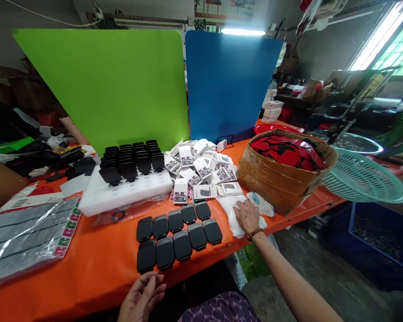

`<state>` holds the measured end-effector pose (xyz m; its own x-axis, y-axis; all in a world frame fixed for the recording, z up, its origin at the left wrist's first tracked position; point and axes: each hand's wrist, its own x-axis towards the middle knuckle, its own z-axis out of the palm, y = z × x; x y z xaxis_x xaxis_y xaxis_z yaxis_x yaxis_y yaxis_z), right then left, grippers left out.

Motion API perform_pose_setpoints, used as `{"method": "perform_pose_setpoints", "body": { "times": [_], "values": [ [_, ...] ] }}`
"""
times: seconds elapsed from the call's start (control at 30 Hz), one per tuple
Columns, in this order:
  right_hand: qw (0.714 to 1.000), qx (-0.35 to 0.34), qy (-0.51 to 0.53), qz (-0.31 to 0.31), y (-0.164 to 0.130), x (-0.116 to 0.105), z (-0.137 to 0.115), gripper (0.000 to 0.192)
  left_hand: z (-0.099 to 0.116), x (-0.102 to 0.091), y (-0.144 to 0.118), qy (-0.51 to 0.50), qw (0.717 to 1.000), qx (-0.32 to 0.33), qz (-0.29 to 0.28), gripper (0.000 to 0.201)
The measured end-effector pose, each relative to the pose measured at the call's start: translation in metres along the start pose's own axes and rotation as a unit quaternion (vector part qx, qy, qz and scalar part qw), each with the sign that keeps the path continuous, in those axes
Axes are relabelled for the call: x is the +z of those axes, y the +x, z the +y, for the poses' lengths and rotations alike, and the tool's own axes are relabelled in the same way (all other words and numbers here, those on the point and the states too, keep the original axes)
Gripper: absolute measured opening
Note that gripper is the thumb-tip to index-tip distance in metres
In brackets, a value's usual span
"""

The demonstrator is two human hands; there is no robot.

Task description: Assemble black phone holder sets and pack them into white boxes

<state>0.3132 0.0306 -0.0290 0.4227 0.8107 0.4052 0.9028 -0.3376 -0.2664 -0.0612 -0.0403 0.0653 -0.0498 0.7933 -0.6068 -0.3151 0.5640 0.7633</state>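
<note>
Two rows of flat black rounded plates (173,245) lie on the orange tabletop, several in each row. Just below the near-left plate is my left hand (143,295), palm turned inward, its fingers loosely bent and apart with nothing in them. My right hand (247,216), a beaded bracelet at its wrist, is on a crumpled white cloth (231,218) right of the rows. Its fingers curl onto the cloth, and the fingertips are partly hidden. Behind the plates, more black pieces (130,167) stand upright in a white foam block (127,192).
Small white printed boxes (201,167) are heaped behind the plates. At right stands a cardboard box (272,179) of red and black pieces, with a green plastic basket (366,176) beyond it. Plastic-wrapped grey sheets (27,241) lie left. Green (121,85) and blue (231,85) panels stand behind.
</note>
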Motion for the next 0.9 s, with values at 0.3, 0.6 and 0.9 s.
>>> {"method": "perform_pose_setpoints", "body": {
  "times": [0.3,0.6,0.9],
  "values": [
    [0.994,0.026,0.093,0.055,0.006,-0.009,-0.007,0.016,0.010,0.024,-0.011,0.057,0.996,0.035,-0.058,0.049],
    [0.944,-0.027,0.326,0.055,-0.029,-0.080,-0.055,0.011,0.003,0.061,0.007,0.180,0.966,0.138,-0.123,0.041],
    [0.894,-0.191,0.406,-0.014,-0.098,-0.104,-0.137,0.012,0.013,0.074,0.002,0.317,0.879,0.332,-0.127,0.022]
  ]
}}
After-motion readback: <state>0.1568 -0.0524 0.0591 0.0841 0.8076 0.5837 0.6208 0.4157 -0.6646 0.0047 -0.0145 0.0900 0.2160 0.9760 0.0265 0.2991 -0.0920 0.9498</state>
